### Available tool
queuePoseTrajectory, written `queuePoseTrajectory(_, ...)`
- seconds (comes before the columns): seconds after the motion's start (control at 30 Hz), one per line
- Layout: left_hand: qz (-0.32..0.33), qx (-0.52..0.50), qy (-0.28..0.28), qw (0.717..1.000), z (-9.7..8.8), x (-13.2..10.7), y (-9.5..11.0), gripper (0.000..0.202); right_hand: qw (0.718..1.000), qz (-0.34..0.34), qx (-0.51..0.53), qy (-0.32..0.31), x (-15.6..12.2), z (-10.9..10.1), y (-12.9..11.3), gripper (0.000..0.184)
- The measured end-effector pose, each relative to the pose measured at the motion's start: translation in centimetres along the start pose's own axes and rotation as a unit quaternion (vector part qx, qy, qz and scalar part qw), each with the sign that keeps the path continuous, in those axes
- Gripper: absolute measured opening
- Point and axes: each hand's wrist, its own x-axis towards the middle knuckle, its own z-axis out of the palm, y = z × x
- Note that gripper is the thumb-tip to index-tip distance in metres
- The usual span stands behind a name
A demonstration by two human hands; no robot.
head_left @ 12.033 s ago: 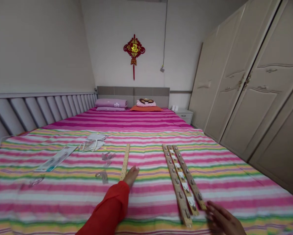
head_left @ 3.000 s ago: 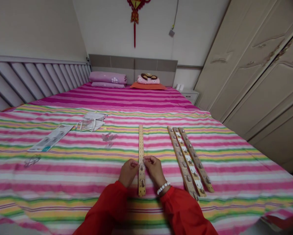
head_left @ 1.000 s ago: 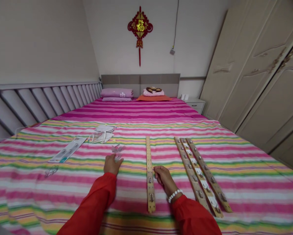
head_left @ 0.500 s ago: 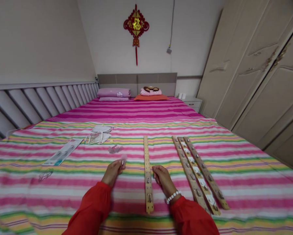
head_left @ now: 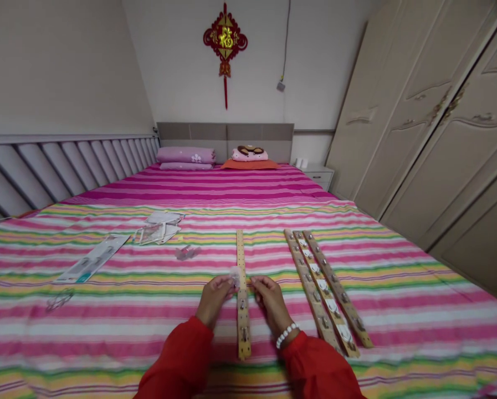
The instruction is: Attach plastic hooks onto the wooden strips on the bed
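A narrow wooden strip with rows of small holes [head_left: 240,249] lies lengthwise in front of me. Two clear-backed metal hooks [head_left: 244,333] sit on its near part. From the left, my left hand [head_left: 214,296] pinches a clear adhesive hook [head_left: 234,272] by its metal part, over the strip's left edge. My right hand [head_left: 271,296] is close by the strip's right edge with thumb and forefinger pressed together. Whether anything is between those fingertips is too small to tell.
Three more hook-bearing strips [head_left: 326,288] lie to the right. On the left of the striped bedspread [head_left: 119,343] are a clear-and-white package [head_left: 92,259], loose metal rings [head_left: 60,299], a crumpled clear piece [head_left: 187,252] and a pile of papers [head_left: 160,227]. A bed rail [head_left: 69,166] runs along the left.
My left hand has moved right with the clear hook, from beside the strip to over its left edge. The right hand stays close to the strip's right side. The view has shifted slightly.
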Motion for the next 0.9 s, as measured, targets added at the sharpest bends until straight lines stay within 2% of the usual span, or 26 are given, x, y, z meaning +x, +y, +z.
queuePoseTrajectory(0.23,0.023,0.035,-0.048,0.998,1.7,0.7,0.8,0.041,0.999,-0.025,-0.023,-0.041,1.4,1.5,-1.6,0.025)
queuePoseTrajectory(0.4,0.094,0.097,-0.047,0.990,1.5,2.1,0.8,0.035,0.999,-0.006,-0.017,-0.029,2.0,1.5,-1.8,0.023)
queuePoseTrajectory(0.53,0.092,0.114,-0.049,0.988,1.0,3.2,0.1,0.032,1.000,0.010,-0.019,-0.023,2.2,1.3,-1.1,0.020)
queuePoseTrajectory(0.7,0.094,0.105,-0.023,0.990,0.8,3.6,-1.2,0.025,0.999,0.025,-0.024,-0.013,2.8,1.0,-0.2,0.017)
queuePoseTrajectory(0.9,0.102,0.125,-0.012,0.987,0.5,4.3,-2.5,0.024,0.999,0.021,-0.034,-0.007,3.3,0.9,0.6,0.015)
